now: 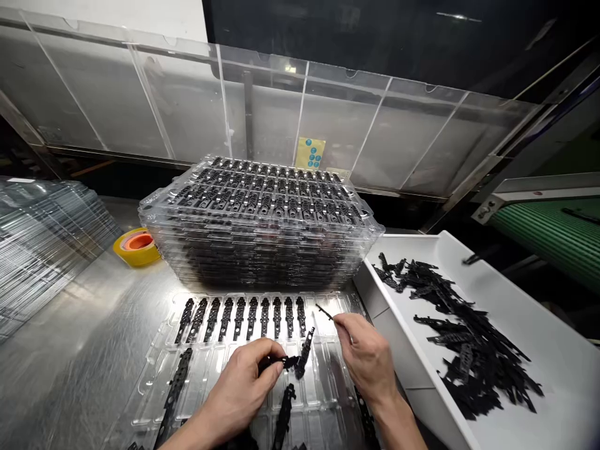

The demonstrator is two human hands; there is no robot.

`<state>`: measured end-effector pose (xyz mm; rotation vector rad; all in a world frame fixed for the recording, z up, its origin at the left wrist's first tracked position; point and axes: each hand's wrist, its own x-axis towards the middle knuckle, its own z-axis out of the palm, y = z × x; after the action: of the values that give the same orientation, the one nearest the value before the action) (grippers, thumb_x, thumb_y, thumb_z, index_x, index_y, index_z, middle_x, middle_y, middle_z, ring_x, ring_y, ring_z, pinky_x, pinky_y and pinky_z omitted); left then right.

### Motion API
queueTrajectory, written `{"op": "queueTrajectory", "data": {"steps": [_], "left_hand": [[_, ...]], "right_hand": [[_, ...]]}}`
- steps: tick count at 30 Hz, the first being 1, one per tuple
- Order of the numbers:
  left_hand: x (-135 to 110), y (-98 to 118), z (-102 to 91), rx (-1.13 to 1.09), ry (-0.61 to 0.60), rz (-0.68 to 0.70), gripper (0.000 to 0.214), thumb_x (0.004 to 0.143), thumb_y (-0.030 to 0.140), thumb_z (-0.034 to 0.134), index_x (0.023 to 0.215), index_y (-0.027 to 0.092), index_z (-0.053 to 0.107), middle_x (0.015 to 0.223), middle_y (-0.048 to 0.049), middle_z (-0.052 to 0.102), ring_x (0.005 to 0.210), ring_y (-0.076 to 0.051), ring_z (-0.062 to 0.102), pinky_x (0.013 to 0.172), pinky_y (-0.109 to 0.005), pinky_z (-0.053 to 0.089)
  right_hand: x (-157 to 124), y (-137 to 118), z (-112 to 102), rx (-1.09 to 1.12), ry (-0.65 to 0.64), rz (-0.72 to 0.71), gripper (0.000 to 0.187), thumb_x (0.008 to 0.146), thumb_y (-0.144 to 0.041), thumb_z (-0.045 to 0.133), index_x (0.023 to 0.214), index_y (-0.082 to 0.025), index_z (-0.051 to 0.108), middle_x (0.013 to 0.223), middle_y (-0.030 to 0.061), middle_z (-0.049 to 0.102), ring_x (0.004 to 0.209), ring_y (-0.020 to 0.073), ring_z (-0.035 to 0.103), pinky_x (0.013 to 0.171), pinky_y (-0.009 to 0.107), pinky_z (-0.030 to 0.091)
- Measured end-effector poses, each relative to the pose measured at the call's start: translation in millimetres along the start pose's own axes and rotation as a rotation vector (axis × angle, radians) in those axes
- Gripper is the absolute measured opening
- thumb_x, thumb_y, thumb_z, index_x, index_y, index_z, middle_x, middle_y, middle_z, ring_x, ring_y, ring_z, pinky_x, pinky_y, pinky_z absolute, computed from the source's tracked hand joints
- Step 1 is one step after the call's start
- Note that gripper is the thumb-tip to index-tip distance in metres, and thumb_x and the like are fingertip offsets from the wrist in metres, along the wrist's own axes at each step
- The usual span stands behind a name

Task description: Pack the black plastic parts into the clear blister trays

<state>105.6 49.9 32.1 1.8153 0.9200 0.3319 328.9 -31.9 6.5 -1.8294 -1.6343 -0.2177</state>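
A clear plastic tray [162, 340] lies on the steel bench in front of me, its far row filled with several black slotted parts [239, 317]. My left hand [244, 390] is over the tray's middle, fingers pinched on a few black parts [300, 357] that hang from its fingertips. My right hand [365, 356] hovers by the tray's right end, thumb and finger pinched on one thin black part [324, 310] pointing toward an open slot in the far row. A few more black parts [174, 390] lie in the nearer rows.
A tall stack of filled clear trays [262, 225] stands just behind. A white bin [529, 325] of loose black parts [464, 350] sits at the right. Yellow tape roll [137, 246] at left, stacked clear trays [42, 250] far left, green conveyor [553, 234] far right, clear screen behind.
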Motion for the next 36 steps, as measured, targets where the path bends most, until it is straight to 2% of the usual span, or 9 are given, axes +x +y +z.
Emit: {"op": "queueTrajectory", "data": {"steps": [3, 7, 12, 17, 21, 27, 30, 33, 36], "left_hand": [[0.5, -2.9, -0.2, -0.006, 0.007, -0.004, 0.013, 0.084, 0.024, 0.049, 0.084, 0.020, 0.062, 0.081, 0.0017, 0.063, 0.077, -0.015, 0.056, 0.071, -0.025, 0.039], [1.0, -8.6, -0.8, -0.021, 0.005, -0.010, 0.012, 0.083, 0.023, 0.051, 0.085, 0.020, 0.062, 0.083, 0.0014, 0.065, 0.079, -0.015, 0.057, 0.074, -0.025, 0.040], [-0.2, -12.7, -1.9, -0.035, 0.004, -0.013, 0.012, 0.083, 0.022, 0.051, 0.086, 0.019, 0.062, 0.085, 0.0009, 0.065, 0.081, -0.016, 0.058, 0.075, -0.026, 0.040], [-3.0, -15.2, -4.7, -0.033, -0.006, -0.036, 0.012, 0.083, 0.024, 0.051, 0.085, 0.019, 0.062, 0.084, 0.0007, 0.065, 0.081, -0.016, 0.057, 0.074, -0.026, 0.040], [-4.1, -17.2, -5.9, -0.031, 0.000, -0.043, 0.013, 0.083, 0.025, 0.051, 0.084, 0.019, 0.062, 0.081, 0.0008, 0.063, 0.078, -0.016, 0.056, 0.072, -0.026, 0.039], [-6.2, -16.8, -6.5, -0.036, -0.008, -0.055, 0.013, 0.083, 0.026, 0.050, 0.083, 0.019, 0.061, 0.078, 0.0014, 0.060, 0.074, -0.016, 0.053, 0.068, -0.025, 0.038], [-6.1, -13.8, -9.5, -0.042, -0.015, -0.058, 0.014, 0.083, 0.027, 0.050, 0.082, 0.019, 0.061, 0.077, 0.0014, 0.059, 0.073, -0.016, 0.052, 0.067, -0.025, 0.037], [-4.9, -12.1, -15.1, -0.066, -0.007, -0.077, 0.015, 0.083, 0.030, 0.050, 0.082, 0.019, 0.060, 0.077, 0.0009, 0.059, 0.075, -0.017, 0.051, 0.070, -0.026, 0.038], [-3.8, -12.4, -20.0, -0.112, 0.000, -0.092, 0.018, 0.083, 0.034, 0.050, 0.083, 0.018, 0.059, 0.078, 0.0006, 0.057, 0.075, -0.017, 0.050, 0.071, -0.026, 0.038]], "right_hand": [[-0.7, 3.3, 20.8, -0.035, -0.021, -0.039, 0.026, 0.095, -0.011, 0.041, 0.092, -0.014, 0.067, 0.085, 0.0074, 0.069, 0.076, 0.0156, 0.065, 0.068, 0.027, 0.055], [-3.5, -3.2, 30.3, -0.048, -0.113, -0.062, 0.027, 0.092, -0.006, 0.042, 0.086, -0.015, 0.067, 0.081, 0.0066, 0.068, 0.071, 0.0171, 0.061, 0.057, 0.026, 0.050], [-1.5, -6.5, 32.4, 0.002, -0.194, -0.031, 0.022, 0.092, -0.011, 0.044, 0.092, -0.017, 0.065, 0.085, 0.0056, 0.067, 0.079, 0.0186, 0.061, 0.065, 0.028, 0.050], [-2.0, 0.9, 33.1, 0.100, -0.224, -0.009, 0.027, 0.093, -0.009, 0.040, 0.104, -0.016, 0.063, 0.095, 0.0050, 0.069, 0.089, 0.0156, 0.063, 0.077, 0.026, 0.052], [-1.9, 0.8, 28.5, 0.118, -0.261, -0.023, 0.031, 0.091, -0.006, 0.040, 0.108, -0.018, 0.063, 0.100, 0.0066, 0.067, 0.094, 0.0199, 0.059, 0.077, 0.033, 0.052], [3.2, -10.9, 18.9, 0.038, -0.479, -0.059, 0.019, 0.081, -0.005, 0.058, 0.088, -0.021, 0.063, 0.100, 0.0046, 0.060, 0.092, 0.0230, 0.053, 0.070, 0.034, 0.047], [6.3, -8.0, 7.6, 0.094, -0.515, 0.030, 0.012, 0.081, -0.008, 0.062, 0.078, -0.020, 0.059, 0.095, 0.0036, 0.061, 0.090, 0.0213, 0.054, 0.068, 0.032, 0.045], [9.3, 3.1, -10.0, 0.242, -0.607, 0.230, 0.013, 0.085, -0.019, 0.060, 0.072, -0.020, 0.057, 0.079, 0.0004, 0.063, 0.073, 0.0167, 0.057, 0.062, 0.028, 0.044], [12.9, 14.9, -21.1, 0.330, -0.528, 0.484, 0.017, 0.087, -0.034, 0.057, 0.076, -0.021, 0.061, 0.078, -0.0002, 0.066, 0.070, 0.0154, 0.060, 0.061, 0.026, 0.046]]}}
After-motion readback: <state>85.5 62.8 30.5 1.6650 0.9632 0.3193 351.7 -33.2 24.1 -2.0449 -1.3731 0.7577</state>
